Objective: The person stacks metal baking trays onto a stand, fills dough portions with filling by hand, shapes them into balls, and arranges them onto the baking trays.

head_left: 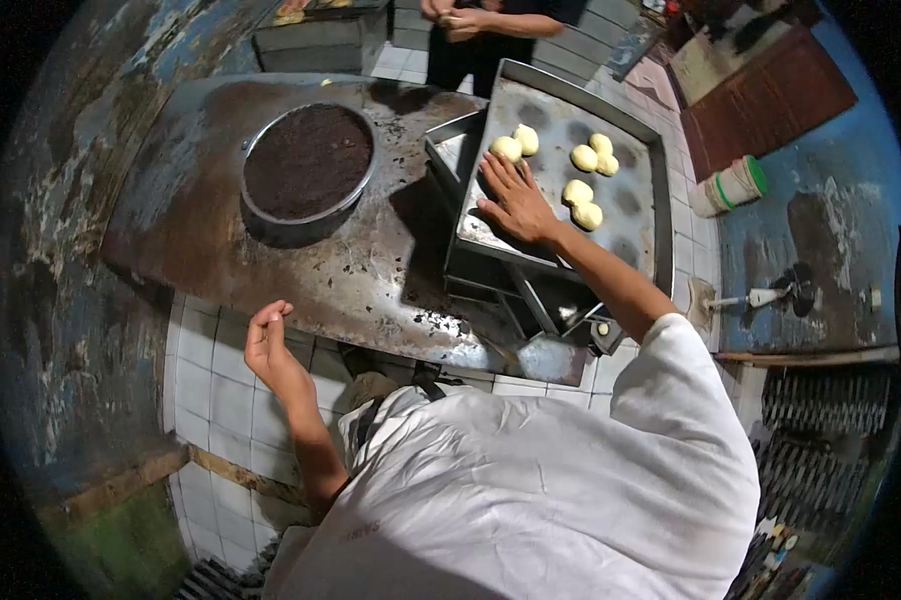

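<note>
Head view, clock read from mid-frame. My right hand (519,202) is at 1 o'clock, palm down over the near-left part of a shallow metal tray (626,120). Fingers slightly apart, thumb off to the side, not clamped on anything. Fingertips overlap the edge of the nearest of seven pale yellow dough balls (588,216); can't tell if they press on it. Balls sit on the tray in three clusters: two by my fingertips, three and two toward its 3 o'clock side. More trays (456,150) stacked underneath, skewed, on the bench (356,270).

My left hand (279,355) is at 8 o'clock, raised by the bench's near edge. Fingers bent and bunched; can't tell if thumb meets them. Metal bowl (254,208) of dark brown crumbly filling (306,165) at 10–11 o'clock. Another person (486,70) at 12, hands together. Green-lidded bucket (736,187) at 2.
</note>
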`<state>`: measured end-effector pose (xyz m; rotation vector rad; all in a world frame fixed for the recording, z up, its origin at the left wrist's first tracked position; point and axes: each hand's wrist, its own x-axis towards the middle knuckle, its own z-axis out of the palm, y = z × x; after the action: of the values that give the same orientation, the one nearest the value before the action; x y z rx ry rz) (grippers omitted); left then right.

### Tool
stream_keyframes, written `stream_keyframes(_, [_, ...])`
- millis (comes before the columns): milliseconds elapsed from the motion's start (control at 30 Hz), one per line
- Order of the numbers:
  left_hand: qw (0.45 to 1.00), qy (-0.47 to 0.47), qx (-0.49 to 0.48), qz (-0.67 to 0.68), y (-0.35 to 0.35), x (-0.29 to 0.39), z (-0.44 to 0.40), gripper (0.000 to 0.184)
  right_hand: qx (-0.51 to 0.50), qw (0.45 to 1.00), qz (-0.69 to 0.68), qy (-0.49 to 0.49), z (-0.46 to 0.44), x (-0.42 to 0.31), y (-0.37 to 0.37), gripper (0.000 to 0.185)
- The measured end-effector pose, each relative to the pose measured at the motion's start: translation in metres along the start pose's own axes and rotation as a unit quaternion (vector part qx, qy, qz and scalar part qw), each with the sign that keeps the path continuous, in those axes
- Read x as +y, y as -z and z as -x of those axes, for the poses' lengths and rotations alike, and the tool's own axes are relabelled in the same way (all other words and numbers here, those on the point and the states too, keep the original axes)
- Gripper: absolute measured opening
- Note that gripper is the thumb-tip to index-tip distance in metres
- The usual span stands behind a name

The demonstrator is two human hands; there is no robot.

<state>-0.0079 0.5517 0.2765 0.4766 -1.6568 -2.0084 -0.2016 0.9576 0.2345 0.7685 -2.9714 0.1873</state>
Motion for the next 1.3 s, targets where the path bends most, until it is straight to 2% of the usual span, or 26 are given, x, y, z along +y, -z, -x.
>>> stream_keyframes(33, [1.000, -0.012, 0.012, 0.011, -0.001, -0.004, -0.004, 0.013, -0.010, 0.998, -0.059, -0.004, 0.001, 0.006, 0.001, 0.078])
stream_keyframes(67, [1.000, -0.015, 0.006, 0.017, 0.000, -0.007, -0.007, 0.013, 0.039, 0.982, -0.180, -0.034, 0.002, 0.008, 0.004, 0.075])
stream_keyframes(133, [0.999, -0.017, -0.014, 0.038, 0.005, -0.007, -0.007, 0.013, 0.114, 0.904, -0.391, -0.130, 0.018, 0.007, 0.041, 0.069])
stream_keyframes(167, [0.999, -0.015, -0.007, 0.032, 0.007, -0.005, -0.006, 0.013, 0.206, 0.899, -0.355, -0.153, 0.027, 0.021, 0.043, 0.054])
stream_keyframes(200, [0.999, -0.014, -0.009, 0.030, 0.009, -0.005, -0.005, 0.013, 0.273, 0.917, -0.243, -0.160, 0.041, 0.030, 0.057, 0.043])
stream_keyframes(233, [0.999, -0.004, 0.001, 0.046, 0.011, -0.006, -0.005, 0.013, 0.282, 0.925, -0.153, -0.205, 0.062, 0.040, 0.060, 0.035])
stream_keyframes(267, [0.998, 0.002, 0.009, 0.066, 0.010, -0.009, -0.007, 0.013, 0.242, 0.943, -0.079, -0.213, 0.080, 0.028, 0.086, 0.028])
stream_keyframes(333, [0.997, 0.007, -0.009, 0.072, -0.002, -0.017, -0.010, 0.014, 0.134, 0.956, 0.035, -0.258, 0.111, 0.041, 0.075, 0.026])
stream_keyframes(367, [0.997, 0.014, -0.024, 0.076, -0.009, -0.021, -0.010, 0.014, 0.134, 0.954, 0.037, -0.265, 0.120, 0.051, 0.065, 0.026])
stream_keyframes(433, [0.994, 0.024, -0.072, 0.084, -0.044, -0.020, -0.008, 0.014, 0.170, 0.970, -0.028, -0.172, 0.132, 0.072, 0.049, 0.025])
stream_keyframes(467, [0.989, 0.030, -0.111, 0.091, -0.063, -0.017, -0.001, 0.014, 0.168, 0.969, -0.028, -0.178, 0.140, 0.081, 0.049, 0.025])
stream_keyframes(533, [0.977, 0.039, -0.180, 0.103, -0.102, -0.007, 0.013, 0.014, 0.107, 0.943, -0.196, -0.245, 0.146, 0.088, 0.062, 0.028])
stream_keyframes(600, [0.957, 0.038, -0.271, 0.092, -0.136, 0.006, 0.030, 0.015, 0.103, 0.930, -0.219, -0.277, 0.161, 0.079, 0.085, 0.024])
stream_keyframes(633, [0.945, 0.057, -0.313, 0.078, -0.152, 0.012, 0.039, 0.016, 0.101, 0.827, -0.440, -0.334, 0.170, 0.068, 0.099, 0.024])
stream_keyframes(667, [0.930, 0.078, -0.353, 0.063, -0.168, 0.015, 0.050, 0.017, 0.091, 0.672, -0.635, -0.370, 0.182, 0.054, 0.115, 0.024])
stream_keyframes(733, [0.888, 0.138, -0.435, 0.056, -0.199, 0.008, 0.067, 0.022, 0.134, 0.609, -0.702, -0.344, 0.190, 0.012, 0.130, 0.027])
stream_keyframes(800, [0.854, 0.177, -0.490, 0.018, -0.225, 0.000, 0.082, 0.030, 0.130, 0.577, -0.756, -0.281, 0.195, -0.019, 0.136, 0.030])
stream_keyframes(900, [0.811, 0.261, -0.519, 0.073, -0.248, 0.002, 0.097, 0.041, 0.172, 0.536, -0.791, -0.240, 0.195, -0.061, 0.129, 0.040])
stream_keyframes(967, [0.809, 0.260, -0.514, 0.116, -0.248, 0.002, 0.101, 0.040, 0.198, 0.495, -0.816, -0.224, 0.184, -0.092, 0.125, 0.045])
stream_keyframes(1000, [0.804, 0.259, -0.510, 0.164, -0.246, 0.001, 0.103, 0.038, 0.215, 0.479, -0.825, -0.208, 0.180, -0.102, 0.118, 0.040])
stream_keyframes(1067, [0.812, 0.277, -0.488, 0.162, -0.233, 0.004, 0.098, 0.033, 0.247, 0.600, -0.696, -0.306, 0.165, -0.119, 0.104, 0.033])
stream_keyframes(1100, [0.829, 0.250, -0.478, 0.147, -0.225, -0.002, 0.097, 0.033, 0.307, 0.688, -0.570, -0.328, 0.153, -0.130, 0.089, 0.031])
stream_keyframes(1133, [0.845, 0.223, -0.468, 0.132, -0.217, -0.006, 0.097, 0.033, 0.350, 0.743, -0.450, -0.350, 0.140, -0.144, 0.083, 0.032])
stream_keyframes(1200, [0.839, 0.297, -0.428, 0.156, -0.195, -0.007, 0.094, 0.030, 0.377, 0.720, -0.457, -0.361, 0.123, -0.168, 0.075, 0.034])
stream_keyframes(1267, [0.799, 0.384, -0.401, 0.231, -0.172, -0.017, 0.078, 0.031, 0.340, 0.704, -0.509, -0.360, 0.113, -0.182, 0.044, 0.035])
stream_keyframes(1300, [0.799, 0.392, -0.390, 0.238, -0.159, -0.022, 0.072, 0.031, 0.327, 0.645, -0.606, -0.331, 0.109, -0.189, 0.022, 0.033])
